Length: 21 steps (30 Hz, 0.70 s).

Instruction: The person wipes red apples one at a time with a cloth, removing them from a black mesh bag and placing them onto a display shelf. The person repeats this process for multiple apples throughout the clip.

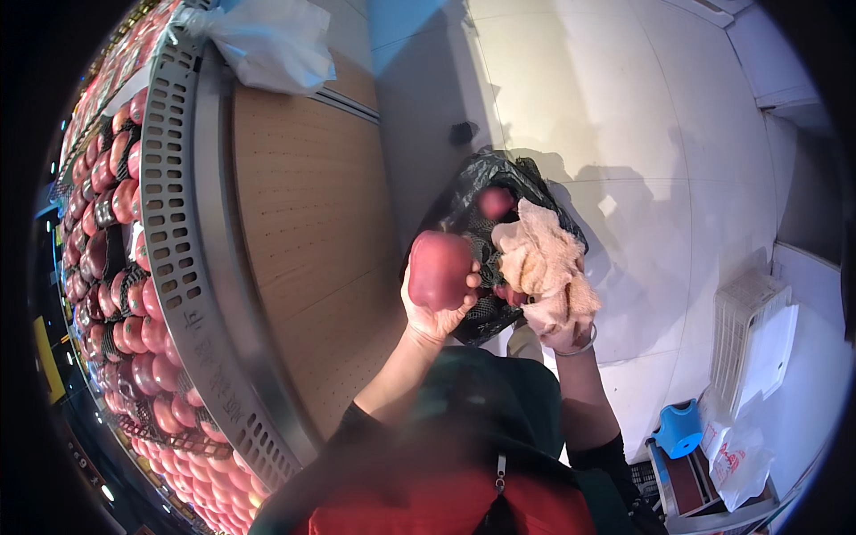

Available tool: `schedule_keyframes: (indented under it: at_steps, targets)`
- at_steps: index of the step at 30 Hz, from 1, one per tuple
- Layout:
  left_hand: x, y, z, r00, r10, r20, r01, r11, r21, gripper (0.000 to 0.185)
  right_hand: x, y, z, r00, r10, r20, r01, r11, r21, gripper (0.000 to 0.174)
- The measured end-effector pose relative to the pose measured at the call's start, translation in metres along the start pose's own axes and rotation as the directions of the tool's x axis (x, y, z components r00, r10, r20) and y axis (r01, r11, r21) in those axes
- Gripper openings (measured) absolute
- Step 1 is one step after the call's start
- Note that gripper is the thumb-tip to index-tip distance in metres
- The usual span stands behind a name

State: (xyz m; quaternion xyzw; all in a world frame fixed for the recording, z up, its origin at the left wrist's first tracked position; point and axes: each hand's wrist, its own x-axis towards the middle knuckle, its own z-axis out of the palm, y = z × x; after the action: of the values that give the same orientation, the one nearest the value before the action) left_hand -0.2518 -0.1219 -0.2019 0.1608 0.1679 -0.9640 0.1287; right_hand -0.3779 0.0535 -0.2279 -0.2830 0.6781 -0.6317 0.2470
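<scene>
My left hand (435,324) holds a large red apple (440,271) from below, with the fingertips curled round its right side. A crumpled pink cloth (545,257) is bunched in my right hand (565,338) and hides most of its fingers. The cloth and the apple are apart. Below both hands, a black plastic bag (455,194) gapes on the floor. Inside it lie a red apple (496,202), dark foam netting (483,234) and another partly covered red fruit (511,294).
To the left, a display stand with a grey slotted rim (167,200) carries many red apples (124,200). A white plastic bag (274,47) hangs from its far corner. Dark netting (461,132) lies on the floor. At right are a white basket (745,334) and a blue container (679,430).
</scene>
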Motion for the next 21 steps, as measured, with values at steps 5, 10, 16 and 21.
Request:
schedule_keyframes:
  at_steps: [5, 10, 16, 21]
  targets:
    - [0.006, 0.042, -0.084, 0.905, 0.227, -0.359, -0.072, 0.915, 0.397, 0.066, -0.028, 0.036, -0.037, 0.987, -0.149, 0.060, 0.150, 0.722, -0.676, 0.057]
    - [0.053, 0.080, -0.196, 0.551, 0.696, -0.460, 0.463, 0.203, 0.863, 0.049, -0.077, 0.076, -0.053, 0.934, 0.328, -0.139, -0.345, 0.931, -0.120, 0.044]
    - [0.135, 0.051, -0.262, 0.879, 0.255, 0.403, 0.018, -0.862, 0.507, 0.044, -0.126, 0.128, -0.053, 0.851, 0.511, -0.121, -0.442, 0.822, 0.360, 0.042]
    - [0.264, 0.034, -0.347, 0.996, 0.059, 0.069, 0.036, -0.955, 0.295, 0.034, -0.141, 0.161, -0.050, 0.709, 0.704, 0.032, -0.239, 0.198, 0.951, 0.045]
